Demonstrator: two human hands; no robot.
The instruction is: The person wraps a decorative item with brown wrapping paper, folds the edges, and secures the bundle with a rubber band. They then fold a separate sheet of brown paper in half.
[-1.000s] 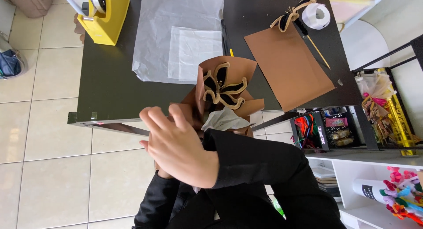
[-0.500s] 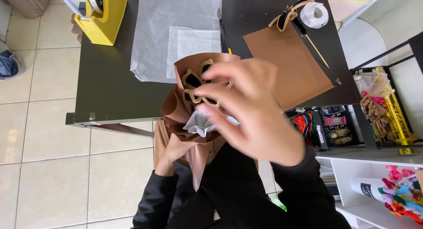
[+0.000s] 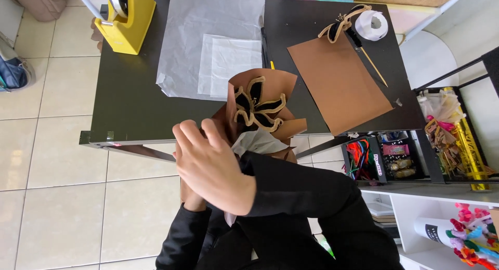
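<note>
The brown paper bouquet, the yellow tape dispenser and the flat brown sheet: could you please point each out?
brown paper bouquet [image 3: 258,104]: head view, on the dark flower at its centre.
yellow tape dispenser [image 3: 127,24]: head view, on its yellow body.
flat brown sheet [image 3: 338,83]: head view, on its middle.

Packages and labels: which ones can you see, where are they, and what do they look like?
Black bin, right of the black table: white label strip, colourful stems inside.
Small packets, bin beside it: pink on top, brownish below.
White tube, low white shelf, bottom right: round dark label.
Tape dispenser, table's far left corner: yellow, blocky.
Neither hand touches these; they hold the brown paper bouquet.
</note>
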